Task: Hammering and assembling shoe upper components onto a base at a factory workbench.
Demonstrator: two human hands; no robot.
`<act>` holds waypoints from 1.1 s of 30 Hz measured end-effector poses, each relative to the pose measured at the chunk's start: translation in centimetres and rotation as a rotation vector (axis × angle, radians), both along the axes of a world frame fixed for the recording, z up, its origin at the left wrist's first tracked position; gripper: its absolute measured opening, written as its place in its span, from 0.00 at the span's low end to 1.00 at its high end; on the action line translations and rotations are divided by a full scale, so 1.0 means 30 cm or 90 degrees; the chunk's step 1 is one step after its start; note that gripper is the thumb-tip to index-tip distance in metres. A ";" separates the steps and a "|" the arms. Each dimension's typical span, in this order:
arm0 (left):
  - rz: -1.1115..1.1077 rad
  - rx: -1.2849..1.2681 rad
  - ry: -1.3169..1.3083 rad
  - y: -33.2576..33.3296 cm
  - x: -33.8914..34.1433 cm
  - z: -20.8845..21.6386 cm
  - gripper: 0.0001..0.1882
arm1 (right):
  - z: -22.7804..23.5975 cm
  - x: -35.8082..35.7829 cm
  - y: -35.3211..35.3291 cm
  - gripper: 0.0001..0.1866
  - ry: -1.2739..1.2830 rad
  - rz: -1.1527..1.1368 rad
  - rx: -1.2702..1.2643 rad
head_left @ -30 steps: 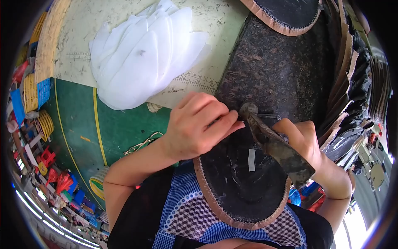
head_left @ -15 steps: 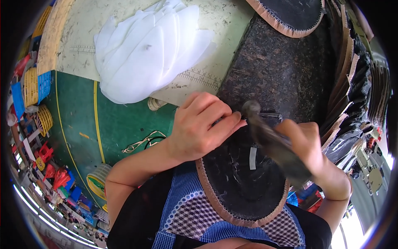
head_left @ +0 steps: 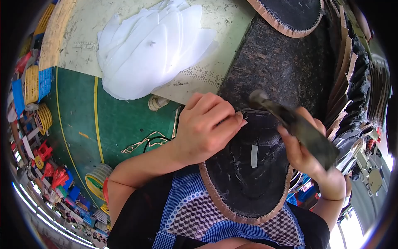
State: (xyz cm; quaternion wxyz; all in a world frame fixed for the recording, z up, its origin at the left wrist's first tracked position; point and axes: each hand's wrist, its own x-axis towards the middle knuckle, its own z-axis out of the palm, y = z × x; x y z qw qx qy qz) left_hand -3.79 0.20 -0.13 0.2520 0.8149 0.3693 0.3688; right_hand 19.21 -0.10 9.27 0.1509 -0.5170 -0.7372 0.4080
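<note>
sole piece (head_left: 248, 174), black and tan-stitched, lies on my lap against the stone block (head_left: 286, 70); looks flexible, light. my left hand (head_left: 205, 126) pinches its top edge, right hand (head_left: 306, 151) grips a hammer (head_left: 296, 126).

Two black soles (head_left: 248, 174) (head_left: 296, 14); one hammer (head_left: 296, 126); one white sheet stack (head_left: 153, 50); two hands (head_left: 207, 124) (head_left: 304, 151).

Black sole (head_left: 248, 174), tan stitched edging; white sheets (head_left: 153, 50) far left; green floor (head_left: 124, 120), yellow line; blue-white checked apron (head_left: 199, 216) near.
</note>
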 end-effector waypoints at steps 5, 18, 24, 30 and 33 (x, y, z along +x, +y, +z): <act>-0.052 0.070 0.056 0.002 0.002 0.016 0.12 | -0.008 0.002 -0.009 0.17 -0.127 0.147 0.099; -0.097 -0.036 0.088 0.051 0.007 0.050 0.25 | -0.052 0.089 -0.128 0.16 0.221 -0.363 0.046; -0.300 -0.507 -0.145 0.052 0.023 0.106 0.17 | -0.008 0.196 -0.208 0.20 0.342 -0.555 0.170; -0.220 -0.399 -0.418 0.513 0.153 0.274 0.31 | 0.020 0.219 -0.217 0.20 0.395 -0.576 0.222; -0.131 -0.387 -0.334 0.784 0.200 0.203 0.32 | 0.012 0.183 -0.191 0.19 0.423 -0.541 0.152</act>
